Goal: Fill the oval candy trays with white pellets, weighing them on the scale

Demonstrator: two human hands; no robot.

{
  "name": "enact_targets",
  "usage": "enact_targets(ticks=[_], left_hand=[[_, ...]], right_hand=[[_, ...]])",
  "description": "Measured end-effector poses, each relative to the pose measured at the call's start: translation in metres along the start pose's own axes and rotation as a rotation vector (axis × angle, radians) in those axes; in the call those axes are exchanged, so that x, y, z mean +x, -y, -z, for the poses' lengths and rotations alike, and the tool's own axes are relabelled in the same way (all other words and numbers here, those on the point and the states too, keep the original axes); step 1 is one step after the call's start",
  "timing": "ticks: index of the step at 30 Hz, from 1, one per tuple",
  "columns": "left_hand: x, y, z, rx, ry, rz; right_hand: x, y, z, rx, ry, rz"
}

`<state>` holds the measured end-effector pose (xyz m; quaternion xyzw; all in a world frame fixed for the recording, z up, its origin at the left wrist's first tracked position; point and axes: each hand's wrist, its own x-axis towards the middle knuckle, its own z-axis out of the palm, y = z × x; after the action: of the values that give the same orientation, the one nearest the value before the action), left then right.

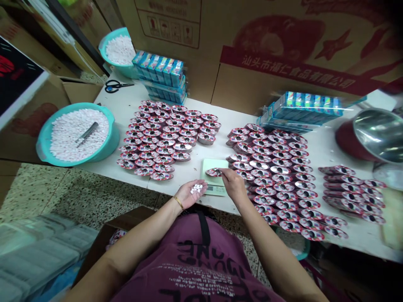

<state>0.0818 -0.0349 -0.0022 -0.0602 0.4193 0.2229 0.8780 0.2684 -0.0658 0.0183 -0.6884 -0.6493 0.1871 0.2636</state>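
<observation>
My left hand (190, 193) is palm up in front of the table edge, with several small white tablets (196, 188) lying in the cupped palm. Beside it, a pale green digital scale (217, 191) sits at the table's front edge. On its plate stands a red-and-white printed pouch (213, 172), its upper edge facing me. My right hand (234, 184) has its fingers closed at the right end of this pouch. Close-set rows of similar pouches (163, 135) stand left of the scale, and a larger group (280, 170) stands to its right.
A turquoise basin (113, 130) of white tablets holds a metal scoop (87, 133). Behind are another basin (126, 71), scissors (116, 86) and blue box packs (162, 71). More blue packs (307, 109), a metal bowl (378, 130) and pouches (349, 188) stand right. Large cartons (233, 88) back the table.
</observation>
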Motion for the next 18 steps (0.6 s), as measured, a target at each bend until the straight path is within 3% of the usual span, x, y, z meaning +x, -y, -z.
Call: enact_targets(ticks=[2,8,14,18], left_hand=[[-0.004,0.005,0.005,0.017,0.035,0.024],[-0.014,0.026,0.025,0.117,0.088,0.112],[-0.023,0.033,0.027,0.256,0.295,0.152],[-0.024,0.036,0.027,0.373,0.316,0.209]], right_hand=[[-0.014,0.012,-0.003,0.048,0.021,0.002],[-0.066,0.054,-0.029,0.036,0.336,0.134],[-0.076,0.044,-0.033,0.177,0.4,-0.036],[-0.073,0.038,-0.023,0.236,0.535,-0.002]])
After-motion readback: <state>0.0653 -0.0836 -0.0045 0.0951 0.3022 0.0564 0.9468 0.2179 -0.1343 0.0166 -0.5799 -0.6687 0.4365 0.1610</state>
